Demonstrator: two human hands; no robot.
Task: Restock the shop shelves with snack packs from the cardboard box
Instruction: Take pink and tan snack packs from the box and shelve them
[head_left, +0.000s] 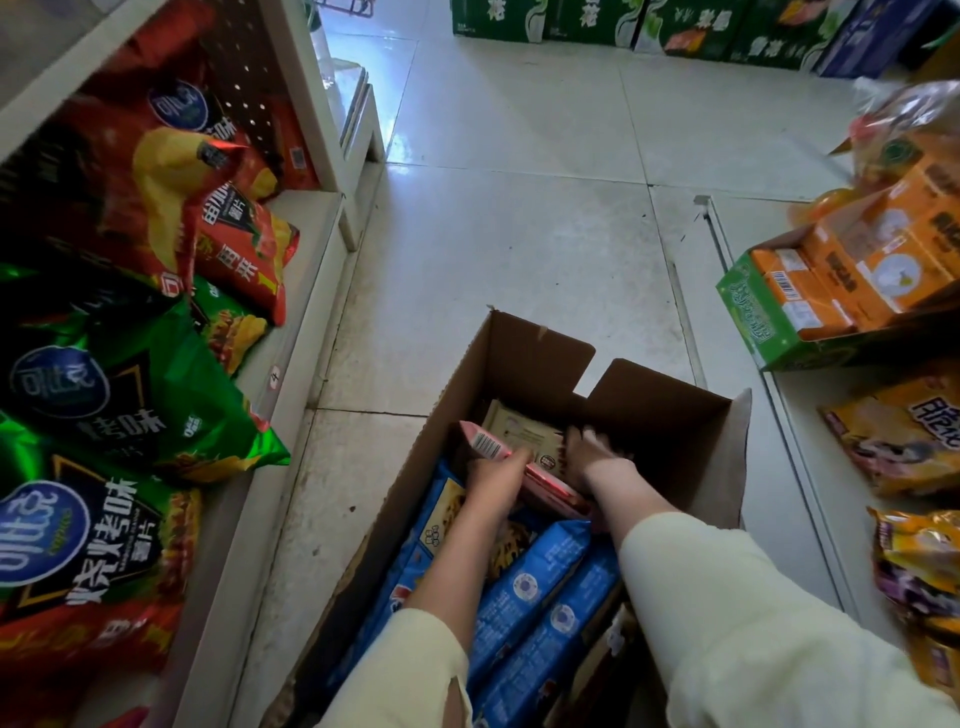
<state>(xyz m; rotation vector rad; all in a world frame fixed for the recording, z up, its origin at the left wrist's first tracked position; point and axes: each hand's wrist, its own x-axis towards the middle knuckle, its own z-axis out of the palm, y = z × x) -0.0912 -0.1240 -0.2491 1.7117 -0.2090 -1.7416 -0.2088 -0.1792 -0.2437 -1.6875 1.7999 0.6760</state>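
Glossy, pale square floor tiles (519, 218) with thin dark grout lines run up the shop aisle, flanked on each side by low cream metal shelving. An open corrugated cardboard box (670, 415) stands on the tiles in the aisle, its brown flaps raised and its matt inner walls in shadow. Inside, along the near half, lie long blue foil snack packs (535, 582), smooth and slightly crinkled, packed side by side on a slant. At the far end a flat beige packet (514, 423) with fine print rests against the wall of the box.

The left hand (493, 475) is curled around a slim pink rectangular pack (485, 444), whose barcoded end juts up past the fingers; a second pink pack (550, 491) lies flat just beneath. The right hand (592, 452) reaches down into the far corner of the box, fingers bent and blurred over the beige packet; whether it grips anything cannot be told. Both forearms wear loose pale-yellow sleeves (727, 613) of soft fabric.

On the left shelf (291, 364), puffed, shiny crisp bags lean outward: green bags (135, 384) nearer, red bags (156, 171) farther. On the right shelf stand orange cartons (852, 260) in a green tray, with yellow crinkled bags (904, 436) below. Green drink cases (587, 21) line the far end.
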